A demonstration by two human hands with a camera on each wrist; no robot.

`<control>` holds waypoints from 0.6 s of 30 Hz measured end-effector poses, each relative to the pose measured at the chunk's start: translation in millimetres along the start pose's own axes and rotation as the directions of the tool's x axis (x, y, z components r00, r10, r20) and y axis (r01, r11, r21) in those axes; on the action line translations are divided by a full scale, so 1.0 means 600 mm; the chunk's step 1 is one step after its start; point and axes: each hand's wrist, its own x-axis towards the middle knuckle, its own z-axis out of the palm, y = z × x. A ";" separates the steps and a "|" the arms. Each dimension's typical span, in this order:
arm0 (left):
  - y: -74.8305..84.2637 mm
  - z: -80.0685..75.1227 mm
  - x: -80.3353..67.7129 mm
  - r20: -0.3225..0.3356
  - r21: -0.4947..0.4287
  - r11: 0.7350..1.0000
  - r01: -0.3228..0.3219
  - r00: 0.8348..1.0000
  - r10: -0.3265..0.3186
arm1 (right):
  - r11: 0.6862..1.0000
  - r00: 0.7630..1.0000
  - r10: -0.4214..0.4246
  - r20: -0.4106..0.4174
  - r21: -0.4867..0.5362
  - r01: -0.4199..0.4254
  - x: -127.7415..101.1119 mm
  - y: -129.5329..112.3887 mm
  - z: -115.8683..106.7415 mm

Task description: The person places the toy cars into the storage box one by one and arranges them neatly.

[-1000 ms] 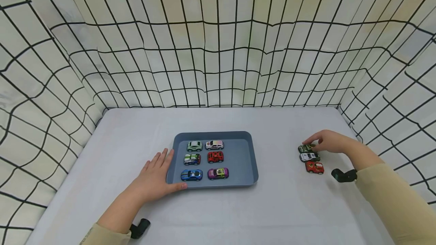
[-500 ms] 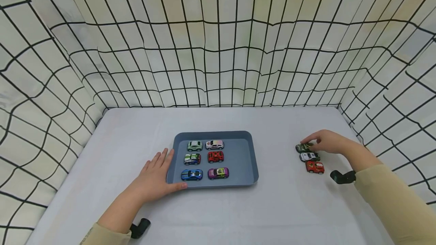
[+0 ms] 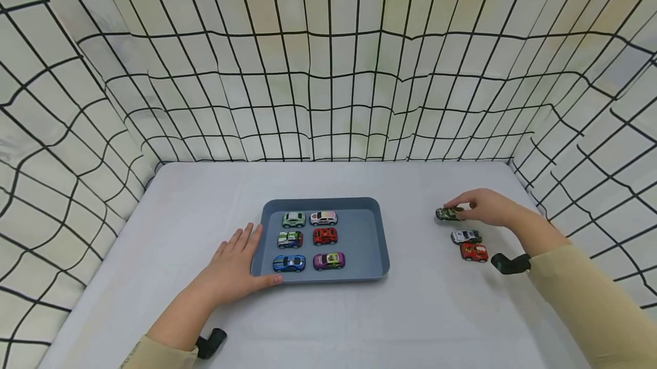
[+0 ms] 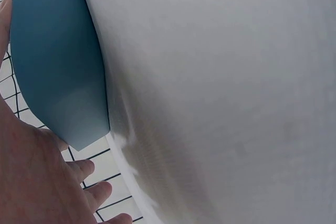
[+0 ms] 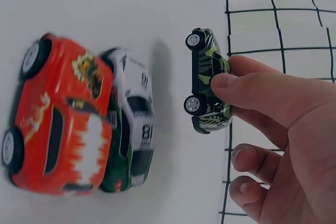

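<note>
My right hand pinches a small dark green camouflage toy car and holds it lifted above the table, thumb on its side. Just below it a white toy car and a red toy car stand side by side on the table. A blue-grey tray in the middle holds several toy cars in two columns. My left hand lies flat against the tray's left front corner, fingers straight, thumb along its front edge.
The white table is fenced on three sides by white cloth walls with a black grid. A black strap piece lies near my right wrist and another by my left sleeve.
My right hand has lifted the camouflage car off the table, up and slightly left, away from the white and red cars. The left hand and tray have not moved.
</note>
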 end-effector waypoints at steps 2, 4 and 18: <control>0.001 0.000 0.000 -0.002 0.000 1.000 -0.002 1.000 0.002 | 1.000 1.000 -0.012 -0.005 -0.003 0.012 0.001 -0.008 0.000; 0.001 0.000 0.000 -0.005 0.001 1.000 -0.004 1.000 0.004 | 1.000 1.000 -0.027 -0.009 -0.007 0.027 0.003 -0.018 -0.001; 0.004 -0.001 0.000 -0.002 0.009 1.000 0.003 1.000 -0.003 | 0.986 0.986 -0.168 -0.020 -0.024 0.167 0.047 -0.104 0.000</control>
